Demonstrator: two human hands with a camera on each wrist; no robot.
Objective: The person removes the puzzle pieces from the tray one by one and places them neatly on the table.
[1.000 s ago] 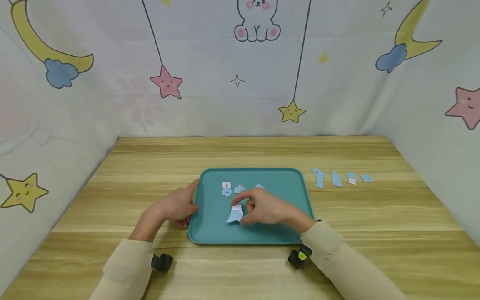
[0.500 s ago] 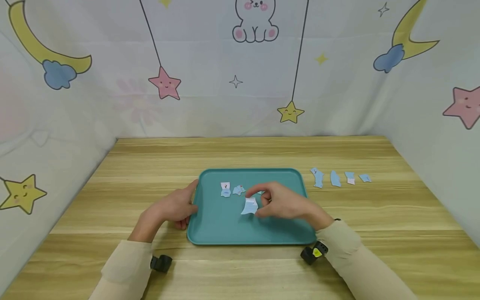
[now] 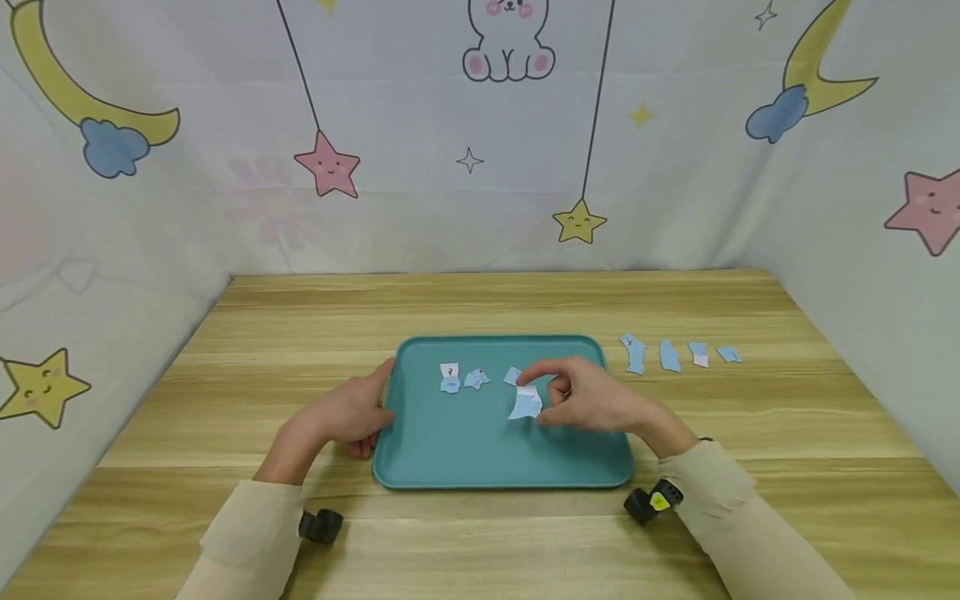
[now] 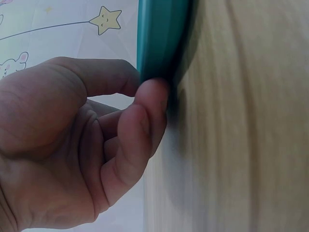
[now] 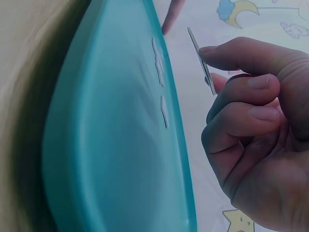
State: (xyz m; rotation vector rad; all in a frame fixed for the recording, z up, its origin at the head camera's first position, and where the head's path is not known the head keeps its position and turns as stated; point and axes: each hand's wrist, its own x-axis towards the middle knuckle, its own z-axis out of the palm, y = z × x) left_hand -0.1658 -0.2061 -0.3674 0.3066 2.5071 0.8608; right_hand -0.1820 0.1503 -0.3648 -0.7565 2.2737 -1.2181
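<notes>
The left hand [image 3: 351, 411] grips the tray [image 3: 442, 450] at nine o'clock, and over its middle the right hand [image 3: 591, 398] pinches a piece [image 3: 527, 404] by the edges, likely best since it looks light and stiff.

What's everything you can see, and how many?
Tray: 1, teal, on table
Table: 1, brown, under tray
Tray pieces: 3, blue-white, far half
Held piece: 1, blue-white, above tray
Table pieces: 4, mostly blue, right of tray
Walls: 3, white, back and sides
Moons: 2, yellow, upper corners
Clouds: 2, blue, by moons
Stars: 8, pink, yellow or outlined, walls
Animal: 1, white, top middle
Flower: 1, pale pink, back wall
Cameras: 2, black, by sleeves
Sleeves: 2, beige, near edge
Hands: 2, bare, left gripping tray, right pinching held piece
</notes>
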